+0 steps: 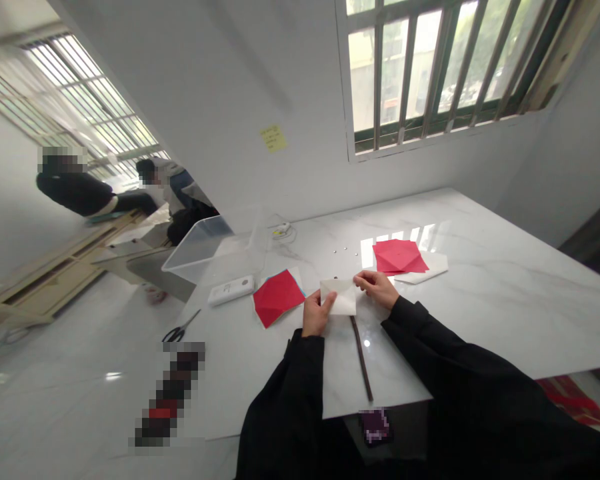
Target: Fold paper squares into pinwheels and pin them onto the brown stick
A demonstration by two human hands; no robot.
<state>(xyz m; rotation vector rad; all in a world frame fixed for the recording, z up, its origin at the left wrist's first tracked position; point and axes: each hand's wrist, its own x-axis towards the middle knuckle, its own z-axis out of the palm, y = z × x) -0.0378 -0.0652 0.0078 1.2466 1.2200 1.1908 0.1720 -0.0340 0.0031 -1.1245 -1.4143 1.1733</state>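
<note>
A small white folded paper [341, 297] is held just above the white marble table [480, 313]. My left hand [317, 313] grips its lower left edge with thumb on top. My right hand [378, 287] pinches its upper right corner. Both arms wear black sleeves. A thin dark stick [361, 358] lies on the table below the paper, running toward me.
A red paper sheet [276, 297] lies left of my hands, a folded red sheet [399, 257] on white paper to the right. A white remote-like device [231, 290], scissors [179, 328] and a clear plastic bin [215, 250] sit at the left. Two people sit far left.
</note>
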